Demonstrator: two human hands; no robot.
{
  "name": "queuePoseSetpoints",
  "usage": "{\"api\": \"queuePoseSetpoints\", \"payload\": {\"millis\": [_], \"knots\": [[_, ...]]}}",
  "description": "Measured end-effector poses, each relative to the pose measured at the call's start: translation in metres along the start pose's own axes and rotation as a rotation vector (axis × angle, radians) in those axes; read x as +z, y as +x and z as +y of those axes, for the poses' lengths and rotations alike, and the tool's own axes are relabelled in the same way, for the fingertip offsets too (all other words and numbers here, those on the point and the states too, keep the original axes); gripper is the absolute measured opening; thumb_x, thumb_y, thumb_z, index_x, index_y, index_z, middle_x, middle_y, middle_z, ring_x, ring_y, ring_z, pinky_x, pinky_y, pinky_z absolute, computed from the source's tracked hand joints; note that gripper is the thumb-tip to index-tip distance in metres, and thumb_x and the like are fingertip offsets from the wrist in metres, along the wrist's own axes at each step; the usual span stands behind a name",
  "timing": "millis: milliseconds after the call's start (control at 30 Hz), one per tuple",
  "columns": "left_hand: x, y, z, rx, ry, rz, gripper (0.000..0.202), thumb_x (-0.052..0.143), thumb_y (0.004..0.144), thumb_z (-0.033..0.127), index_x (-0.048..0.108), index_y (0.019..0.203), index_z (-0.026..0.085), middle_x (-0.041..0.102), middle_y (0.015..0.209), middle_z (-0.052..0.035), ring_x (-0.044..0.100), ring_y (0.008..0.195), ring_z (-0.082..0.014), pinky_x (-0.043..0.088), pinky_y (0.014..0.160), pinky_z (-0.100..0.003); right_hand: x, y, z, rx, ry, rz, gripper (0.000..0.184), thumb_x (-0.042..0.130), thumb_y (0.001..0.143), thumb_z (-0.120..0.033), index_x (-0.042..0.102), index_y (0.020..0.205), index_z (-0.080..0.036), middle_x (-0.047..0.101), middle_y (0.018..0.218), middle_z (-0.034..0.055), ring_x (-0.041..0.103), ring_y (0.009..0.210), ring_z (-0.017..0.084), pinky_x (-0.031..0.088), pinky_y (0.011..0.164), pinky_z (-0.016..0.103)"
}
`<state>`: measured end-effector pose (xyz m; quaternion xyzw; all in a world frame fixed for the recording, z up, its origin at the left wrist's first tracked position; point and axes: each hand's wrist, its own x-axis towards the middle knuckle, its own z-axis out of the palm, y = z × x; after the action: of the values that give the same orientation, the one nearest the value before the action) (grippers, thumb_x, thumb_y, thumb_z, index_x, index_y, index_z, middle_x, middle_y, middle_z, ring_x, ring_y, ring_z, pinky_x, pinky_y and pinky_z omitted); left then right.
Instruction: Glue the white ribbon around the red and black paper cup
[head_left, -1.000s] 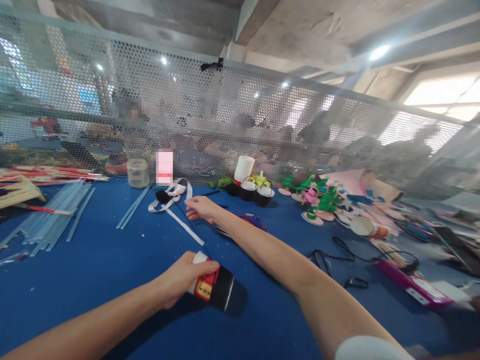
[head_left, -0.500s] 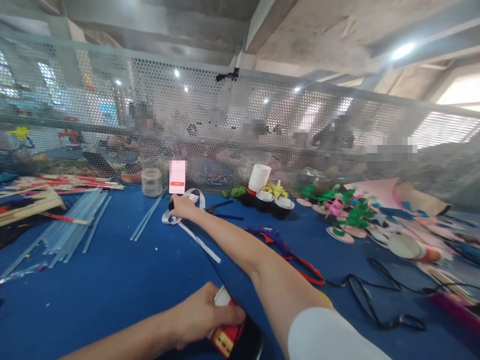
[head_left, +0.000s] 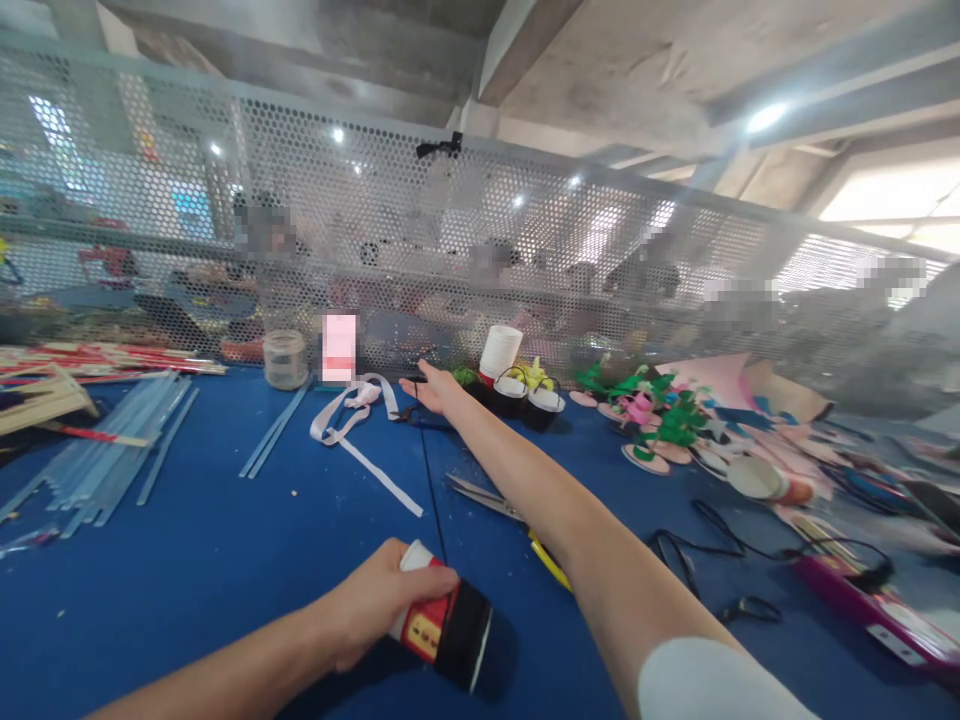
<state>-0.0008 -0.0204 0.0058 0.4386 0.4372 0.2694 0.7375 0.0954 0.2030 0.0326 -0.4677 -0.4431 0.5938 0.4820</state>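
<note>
My left hand (head_left: 386, 590) is closed around a red and white paper cup (head_left: 424, 600), tilted on its side low over the table. A black band (head_left: 465, 630) covers the cup's rim end. From the cup a thin black strip (head_left: 431, 480) runs taut across the table to my right hand (head_left: 433, 388), whose fingers seem to pinch its far end. My right arm reaches forward. White ribbon (head_left: 379, 478) lies loosely curled left of that hand, and a dark tool, partly hidden, lies just beneath it. Scissors with yellow handles (head_left: 551, 562) lie partly under my right forearm.
Black-covered cups (head_left: 541, 408) and a white cup stack (head_left: 501, 350) stand at the back. Green and pink crafts (head_left: 660, 420) fill the right side, near a purple power strip (head_left: 877, 610). Clear strips (head_left: 124, 450) and a jar (head_left: 285, 360) are left. A perforated screen (head_left: 420, 240) closes the back.
My right hand has moved right, away from the white ribbon, and the black strip shows more of its length. The cup has shifted slightly up and left. The yellow-handled scissors are more exposed.
</note>
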Motion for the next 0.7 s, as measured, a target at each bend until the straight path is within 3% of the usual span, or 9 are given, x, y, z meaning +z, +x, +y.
{"api": "queuePoseSetpoints", "payload": {"millis": [133,267,333,433,600,700], "knots": [[0.001,-0.004,0.003,0.031,0.004,-0.031,0.029,0.064,0.055,0.035,0.055,0.048,0.009,0.052,0.044,0.0016,0.047,0.044,-0.0075,0.033,0.046,-0.018,-0.004,-0.007,-0.022,-0.057,0.076,-0.020,0.027,0.041,0.082,-0.029,0.047,0.101,-0.012,0.053,0.096,0.0072,0.054,0.081,0.015,0.046,0.067,0.032],[0.001,-0.010,0.004,0.042,0.035,-0.058,0.030,0.066,0.053,0.037,0.056,0.050,0.009,0.054,0.047,0.0008,0.049,0.045,-0.0081,0.035,0.047,-0.018,-0.009,-0.020,-0.048,-0.155,0.036,-0.073,0.030,0.031,0.084,-0.036,0.048,0.076,-0.012,0.057,0.069,0.0055,0.056,0.068,0.010,0.047,0.058,0.022],[0.002,-0.013,0.005,0.040,0.068,-0.087,0.031,0.066,0.052,0.038,0.056,0.052,0.009,0.055,0.048,0.0006,0.049,0.046,-0.0086,0.036,0.047,-0.019,-0.009,-0.027,-0.057,-0.207,-0.033,-0.105,0.031,0.034,0.082,-0.037,0.048,0.070,-0.012,0.057,0.065,0.0042,0.056,0.064,0.010,0.047,0.058,0.022],[0.007,-0.017,0.006,0.029,0.119,-0.115,0.032,0.066,0.051,0.040,0.056,0.053,0.010,0.056,0.048,0.0011,0.049,0.046,-0.0088,0.036,0.047,-0.019,-0.008,-0.033,-0.070,-0.302,-0.179,-0.122,0.029,0.042,0.078,-0.038,0.051,0.068,-0.012,0.058,0.066,0.0035,0.056,0.062,0.010,0.045,0.062,0.024],[0.013,-0.017,0.004,0.002,0.151,-0.109,0.032,0.066,0.052,0.041,0.056,0.054,0.010,0.058,0.051,0.0005,0.051,0.049,-0.0099,0.038,0.049,-0.020,-0.006,-0.028,-0.098,-0.489,-0.394,-0.069,0.024,0.051,0.073,-0.034,0.055,0.064,-0.012,0.059,0.079,0.0015,0.050,0.087,0.011,0.034,0.080,0.024],[0.011,-0.014,0.000,0.017,0.155,-0.084,0.033,0.066,0.051,0.042,0.058,0.057,0.010,0.059,0.052,0.0000,0.052,0.050,-0.0106,0.038,0.050,-0.020,0.000,-0.031,-0.108,-0.524,-0.493,-0.096,0.020,0.050,0.073,-0.031,0.056,0.069,-0.013,0.059,0.085,0.0018,0.048,0.092,0.012,0.032,0.082,0.024]]}}
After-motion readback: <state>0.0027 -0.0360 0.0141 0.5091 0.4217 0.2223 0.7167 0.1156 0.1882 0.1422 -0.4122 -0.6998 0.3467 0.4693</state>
